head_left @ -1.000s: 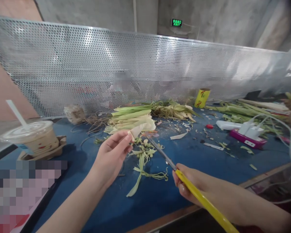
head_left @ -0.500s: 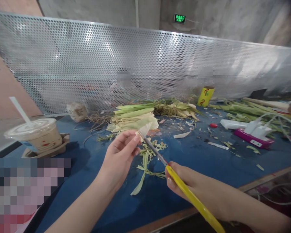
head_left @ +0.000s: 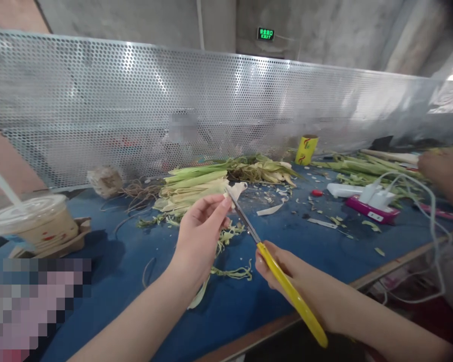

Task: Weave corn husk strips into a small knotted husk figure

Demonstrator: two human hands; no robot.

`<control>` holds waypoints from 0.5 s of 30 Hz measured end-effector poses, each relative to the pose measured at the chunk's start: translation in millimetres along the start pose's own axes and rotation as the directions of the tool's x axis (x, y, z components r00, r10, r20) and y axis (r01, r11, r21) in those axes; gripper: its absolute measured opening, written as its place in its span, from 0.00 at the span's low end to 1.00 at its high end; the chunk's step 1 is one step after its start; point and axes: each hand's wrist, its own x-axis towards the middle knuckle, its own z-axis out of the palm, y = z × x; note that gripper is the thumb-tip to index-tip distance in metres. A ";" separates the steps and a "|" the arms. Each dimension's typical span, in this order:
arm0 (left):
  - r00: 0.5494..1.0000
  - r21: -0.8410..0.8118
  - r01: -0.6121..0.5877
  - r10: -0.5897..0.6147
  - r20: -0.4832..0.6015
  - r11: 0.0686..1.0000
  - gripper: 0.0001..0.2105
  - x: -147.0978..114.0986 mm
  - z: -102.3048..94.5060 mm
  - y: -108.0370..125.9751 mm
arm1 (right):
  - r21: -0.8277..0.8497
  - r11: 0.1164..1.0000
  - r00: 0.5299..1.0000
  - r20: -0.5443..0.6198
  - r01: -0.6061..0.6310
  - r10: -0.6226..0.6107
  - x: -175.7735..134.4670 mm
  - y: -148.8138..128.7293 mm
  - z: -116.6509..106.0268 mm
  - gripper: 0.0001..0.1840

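A: Right grip [head_left: 283, 271] state?
B: Clamped around the yellow-handled scissors [head_left: 300, 304], tips at the pale husk piece [head_left: 239, 189]
A: Left grip [head_left: 201, 230]?
B: Closed in a pinch on that piece, above the counter [head_left: 256, 301], nearer than the husk bundle [head_left: 196, 186]

1 sign [head_left: 266, 34] can be read, lit in green.
Above the perforated screen [head_left: 211, 90], 4 Chinese characters, 安全出口, are set over "EXIT" on it; the small print borne by the yellow tube [head_left: 307, 150] and the lidded cup [head_left: 47, 232] cannot be made out.
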 end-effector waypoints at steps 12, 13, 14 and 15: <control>0.965 0.055 0.158 -0.165 0.203 0.986 0.05 20.2 51.1 -19.9 | -0.045 0.997 0.976 -0.212 -0.070 0.059 -9.7 24.0 -37.2 0.18; 0.962 0.061 0.167 -0.176 0.210 0.984 0.04 20.9 53.5 -21.3 | -0.018 0.997 0.973 -0.222 -0.070 0.064 -10.3 27.7 -38.2 0.18; 0.958 0.067 0.176 -0.186 0.216 0.982 0.04 21.4 55.8 -22.7 | 0.012 0.997 0.970 -0.234 -0.070 0.071 -10.6 31.4 -38.7 0.18; 0.955 0.072 0.184 -0.195 0.222 0.980 0.03 21.9 58.0 -24.1 | 0.046 0.996 0.967 -0.241 -0.073 0.082 -10.6 34.9 -39.0 0.18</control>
